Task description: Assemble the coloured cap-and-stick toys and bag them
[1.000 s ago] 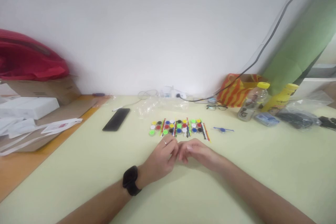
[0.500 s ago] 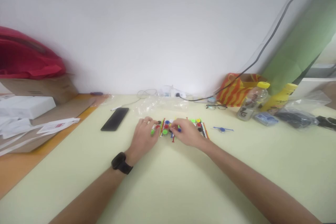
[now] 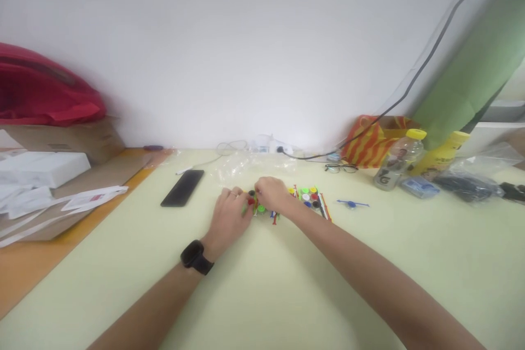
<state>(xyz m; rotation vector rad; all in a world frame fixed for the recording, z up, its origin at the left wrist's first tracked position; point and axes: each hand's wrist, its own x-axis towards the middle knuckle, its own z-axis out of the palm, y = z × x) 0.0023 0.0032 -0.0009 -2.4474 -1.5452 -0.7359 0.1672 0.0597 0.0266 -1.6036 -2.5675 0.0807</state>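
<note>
A cluster of small coloured round pieces (image 3: 307, 197) and thin coloured sticks lies in rows on the pale yellow table (image 3: 262, 284). My left hand (image 3: 229, 217), with a black watch on the wrist and a ring on one finger, rests on the left end of the cluster with fingers curled over the pieces. My right hand (image 3: 271, 194) reaches over the middle of the cluster, its fingertips pinched beside the left hand's. What either hand grips is hidden by the fingers. A blue stick with a round piece on it (image 3: 351, 204) lies apart to the right.
A black phone (image 3: 182, 187) lies left of the cluster. Behind are clear plastic bags (image 3: 254, 163), glasses (image 3: 340, 167), a striped bag (image 3: 367, 145), two yellow-capped bottles (image 3: 397, 164), and a blue packet (image 3: 419, 186). White boxes, papers and a red bag sit at far left.
Both hands moved from the table in front of the cluster forward onto it. Since half a second ago my right hand shifted left to meet the left hand.
</note>
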